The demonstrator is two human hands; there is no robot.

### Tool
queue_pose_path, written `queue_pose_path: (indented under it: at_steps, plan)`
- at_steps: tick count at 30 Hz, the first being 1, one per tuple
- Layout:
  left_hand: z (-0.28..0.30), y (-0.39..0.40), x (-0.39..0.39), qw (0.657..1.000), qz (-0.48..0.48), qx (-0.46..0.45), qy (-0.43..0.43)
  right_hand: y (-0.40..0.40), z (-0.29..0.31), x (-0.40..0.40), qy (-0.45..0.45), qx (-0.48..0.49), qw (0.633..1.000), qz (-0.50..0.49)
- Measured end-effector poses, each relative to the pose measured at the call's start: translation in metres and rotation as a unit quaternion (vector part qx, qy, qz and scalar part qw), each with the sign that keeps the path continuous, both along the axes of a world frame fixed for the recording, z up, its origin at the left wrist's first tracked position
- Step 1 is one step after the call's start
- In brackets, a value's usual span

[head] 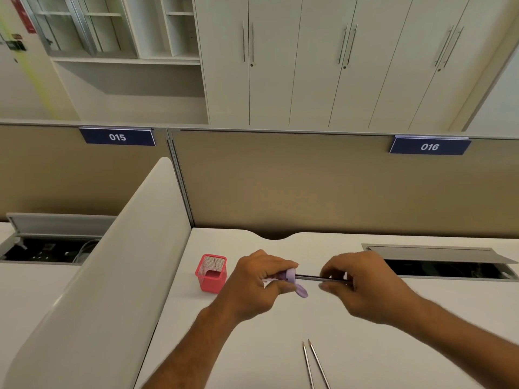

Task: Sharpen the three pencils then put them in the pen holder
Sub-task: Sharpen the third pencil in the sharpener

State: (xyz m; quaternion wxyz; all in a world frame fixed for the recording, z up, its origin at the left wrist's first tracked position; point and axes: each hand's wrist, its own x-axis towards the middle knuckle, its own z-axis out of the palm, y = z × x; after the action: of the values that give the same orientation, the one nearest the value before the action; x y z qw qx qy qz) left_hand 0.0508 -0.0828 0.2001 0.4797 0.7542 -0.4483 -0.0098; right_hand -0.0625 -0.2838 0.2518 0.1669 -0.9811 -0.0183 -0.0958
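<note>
- Now, left of the middle, the red pen holder (211,273) stands on the white desk (365,318).
- Your left hand (259,282) curls round the purple sharpener (290,277).
- Your right hand (365,284) pinches a dark pencil (311,277) stuck into it.
- Low down, right of the middle, two pencils (314,366) lie side by side.

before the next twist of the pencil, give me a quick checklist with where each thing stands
1. Sharpener gripped by left hand: ok.
2. Pencil pinched by right hand, tip end inside the sharpener: ok.
3. Pencil roughly in line with the sharpener opening: ok, as far as the blur allows.
4. Tip sharp enough yet: cannot tell, hidden inside.
5. Two other pencils lying within reach on the desk: ok.
6. Red pen holder upright, holds no pencils, beside the left hand: ok.
</note>
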Motion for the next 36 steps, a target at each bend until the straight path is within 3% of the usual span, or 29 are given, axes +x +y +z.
queue_pose_path:
  at_steps: [4, 6, 8, 11, 13, 16, 18, 20, 23, 25, 28, 32, 36]
  plan:
    - [0.004, -0.001, -0.002, 0.997, -0.015, 0.011, 0.078, -0.015, -0.015, -0.003, -0.185, -0.246, 0.943, 0.130]
    - [0.004, -0.001, -0.003, 0.997, -0.024, 0.021, 0.072, -0.015, -0.017, -0.003, -0.223, -0.288, 0.922, 0.132]
    - [0.003, -0.001, -0.003, 0.998, -0.021, 0.024, 0.055, -0.013, -0.020, -0.003, -0.204, -0.282, 0.930, 0.115]
    - [0.002, -0.001, -0.001, 1.000, -0.005, 0.008, -0.003, -0.007, -0.023, -0.003, -0.120, -0.183, 0.974, 0.057]
    - [0.003, -0.002, -0.002, 0.999, 0.001, -0.016, -0.042, -0.002, -0.017, 0.002, -0.032, -0.047, 0.998, 0.004]
    - [0.003, -0.005, -0.002, 0.996, 0.015, -0.041, -0.075, 0.002, -0.006, 0.007, 0.124, 0.218, 0.965, -0.072]
    - [0.003, -0.006, -0.001, 0.995, 0.023, -0.044, -0.083, 0.002, -0.001, 0.008, 0.155, 0.276, 0.945, -0.086]
    - [0.003, -0.005, 0.001, 0.996, 0.018, -0.031, -0.085, 0.002, -0.003, 0.006, 0.128, 0.228, 0.963, -0.068]
    - [0.006, -0.003, 0.003, 0.999, 0.012, 0.018, -0.032, -0.001, -0.009, 0.003, -0.019, 0.028, 0.999, -0.010]
    - [0.009, -0.002, 0.003, 0.998, 0.006, 0.044, 0.040, -0.007, -0.015, 0.001, -0.135, -0.106, 0.983, 0.068]
    - [0.015, -0.002, 0.000, 0.993, -0.022, 0.053, 0.104, -0.014, -0.020, -0.001, -0.233, -0.252, 0.928, 0.142]
    - [0.013, -0.003, -0.001, 0.994, -0.014, 0.065, 0.086, -0.012, -0.025, -0.003, -0.221, -0.239, 0.939, 0.108]
    - [0.009, -0.004, -0.002, 0.999, 0.015, 0.026, 0.012, -0.002, -0.024, -0.003, -0.119, -0.072, 0.990, 0.029]
